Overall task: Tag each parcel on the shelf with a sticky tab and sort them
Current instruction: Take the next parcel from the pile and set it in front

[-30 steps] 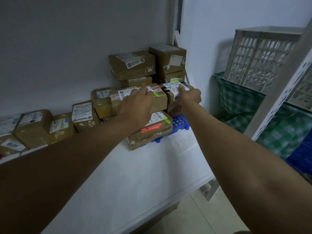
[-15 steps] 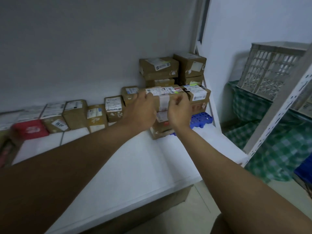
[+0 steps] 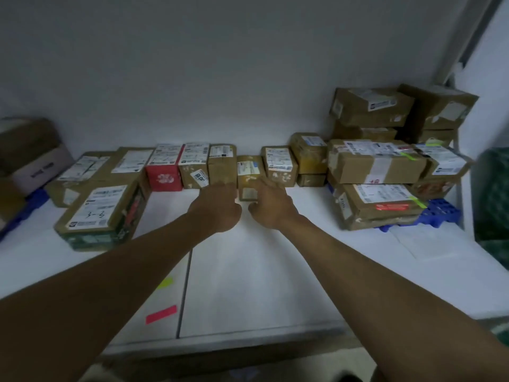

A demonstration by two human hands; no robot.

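A small brown parcel (image 3: 248,172) stands in the row along the back of the white shelf (image 3: 248,271). My left hand (image 3: 217,206) reaches to its left side, fingertips at the neighbouring taller parcel (image 3: 222,166). My right hand (image 3: 271,205) reaches to its right side, with the fingers touching its right edge; blur hides the grip. A yellow-green sticky tab (image 3: 166,282) and a pink sticky tab (image 3: 161,314) lie on the shelf near the front. On the right, stacked parcels (image 3: 377,165) carry green tabs (image 3: 409,156).
A red parcel (image 3: 164,173) and several brown ones fill the back row. A large parcel marked 3-2 (image 3: 96,213) sits front left, with a bigger box (image 3: 27,153) beyond it. A blue plastic pallet (image 3: 440,215) lies under the right stack. Green checked cloth (image 3: 493,194) is at the far right.
Both hands have left the stacked parcels on the right and moved left to the small brown parcel in the back row. The view has swung left and down, revealing the tabs.
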